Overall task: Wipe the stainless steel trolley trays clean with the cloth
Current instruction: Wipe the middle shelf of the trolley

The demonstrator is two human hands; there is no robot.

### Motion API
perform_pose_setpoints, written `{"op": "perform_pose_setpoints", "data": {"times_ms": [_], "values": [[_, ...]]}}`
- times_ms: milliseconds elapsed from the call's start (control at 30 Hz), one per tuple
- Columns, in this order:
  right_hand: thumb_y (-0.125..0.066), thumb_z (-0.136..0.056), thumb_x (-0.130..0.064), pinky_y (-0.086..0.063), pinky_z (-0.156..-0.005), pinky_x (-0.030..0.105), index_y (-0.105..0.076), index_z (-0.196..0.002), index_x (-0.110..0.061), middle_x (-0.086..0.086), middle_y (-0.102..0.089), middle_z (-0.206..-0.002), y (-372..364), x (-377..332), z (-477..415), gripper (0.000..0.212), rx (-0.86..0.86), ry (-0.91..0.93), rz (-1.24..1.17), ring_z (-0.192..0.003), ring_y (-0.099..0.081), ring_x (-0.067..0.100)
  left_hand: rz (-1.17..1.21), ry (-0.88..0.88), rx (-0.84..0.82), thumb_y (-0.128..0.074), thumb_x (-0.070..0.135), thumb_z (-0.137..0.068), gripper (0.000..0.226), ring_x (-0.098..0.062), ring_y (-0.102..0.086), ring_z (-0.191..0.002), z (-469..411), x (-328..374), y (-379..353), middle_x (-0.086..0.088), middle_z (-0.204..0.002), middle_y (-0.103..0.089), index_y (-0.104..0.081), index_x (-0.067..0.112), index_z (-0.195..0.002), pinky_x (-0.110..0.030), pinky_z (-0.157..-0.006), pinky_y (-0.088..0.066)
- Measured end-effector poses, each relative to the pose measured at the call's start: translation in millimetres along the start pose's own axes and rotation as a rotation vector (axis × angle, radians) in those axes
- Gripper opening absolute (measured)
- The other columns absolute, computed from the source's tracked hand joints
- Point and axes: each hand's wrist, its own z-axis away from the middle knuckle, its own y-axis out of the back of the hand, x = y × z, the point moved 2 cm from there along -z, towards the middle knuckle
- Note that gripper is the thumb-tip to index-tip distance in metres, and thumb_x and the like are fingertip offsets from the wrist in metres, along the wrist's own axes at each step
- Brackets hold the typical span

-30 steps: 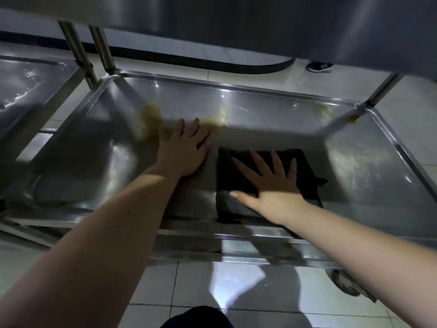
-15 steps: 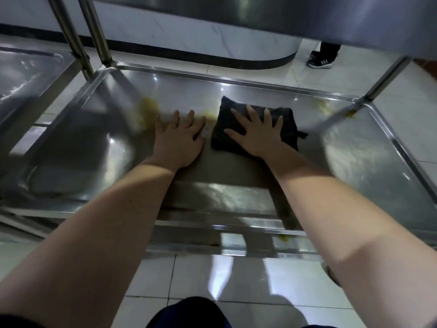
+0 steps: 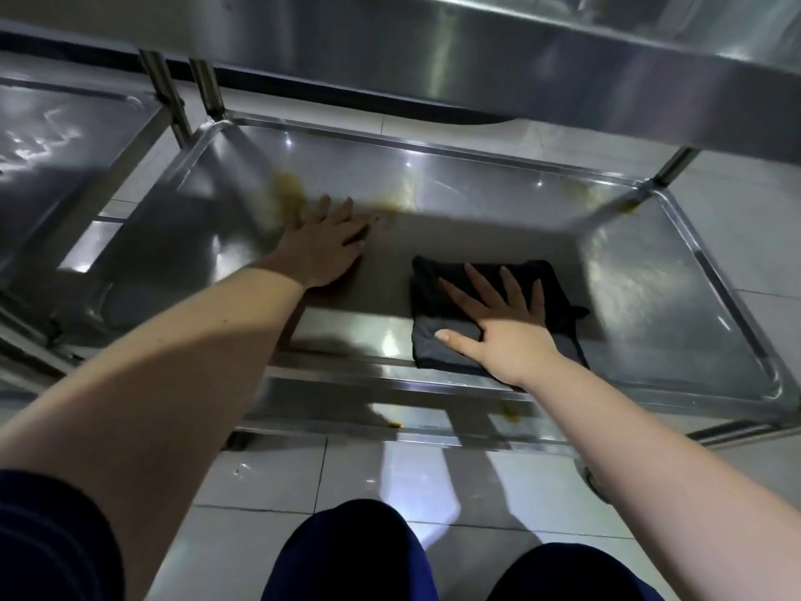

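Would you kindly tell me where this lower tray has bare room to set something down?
Free: the right part of the tray, between the cloth and the right rim; the far strip right of the yellow smears; the near left corner beside the left hand. Crowded: the middle, where the left hand lies flat and the right hand presses the cloth.

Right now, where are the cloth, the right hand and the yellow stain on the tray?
cloth (image 3: 561,292), head view, bare fabric right of the fingers
right hand (image 3: 507,327), head view, back of the hand
yellow stain (image 3: 288,188), head view, thickest part of the smear
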Motion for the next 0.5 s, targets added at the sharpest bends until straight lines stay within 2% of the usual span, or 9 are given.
{"op": "perform_pose_setpoints", "data": {"times_ms": [100,233,367,500], "values": [[0.001,-0.065,-0.093,0.013,-0.115,0.06,0.005,-0.141,-0.067,-0.017,0.005,-0.163,0,0,0,0.08,-0.005,0.002,0.002,-0.149,0.01,0.03,-0.072,0.057,0.035,-0.024,0.051,-0.103,0.053,-0.021,0.002,-0.151,19,-42,4,0.01,-0.164,-0.001,-0.016,0.041,-0.154,-0.055,-0.116,0.008],[-0.001,-0.067,-0.092,0.012,-0.115,0.06,0.013,-0.134,-0.072,-0.018,0.007,-0.163,-1,-2,-3,0.071,-0.008,0.003,0.001,-0.149,0.011,0.03,-0.101,0.161,0.036,-0.018,0.054,-0.102,0.052,-0.022,0.006,-0.15,33,-77,3,0.017,-0.163,0.001,-0.007,0.048,-0.152,-0.065,-0.113,0.0],[0.005,-0.064,-0.093,0.012,-0.114,0.062,0.012,-0.138,-0.069,-0.016,0.009,-0.163,-3,-10,-7,0.077,-0.014,-0.028,0.008,-0.149,0.013,0.033,-0.129,0.151,0.071,-0.015,0.056,-0.1,0.052,-0.021,0.002,-0.151,34,-80,0,0.019,-0.162,0.004,-0.004,0.052,-0.15,-0.067,-0.113,0.001],[0.007,-0.064,-0.092,0.013,-0.111,0.067,0.008,-0.144,-0.061,-0.008,0.009,-0.164,-7,-70,-30,0.086,-0.005,-0.05,0.024,-0.147,0.012,0.042,-0.126,0.138,0.085,-0.018,0.053,-0.101,0.052,-0.022,0.0,-0.151,35,-83,-1,0.018,-0.162,0.002,-0.005,0.05,-0.151,-0.066,-0.113,0.0]]}}
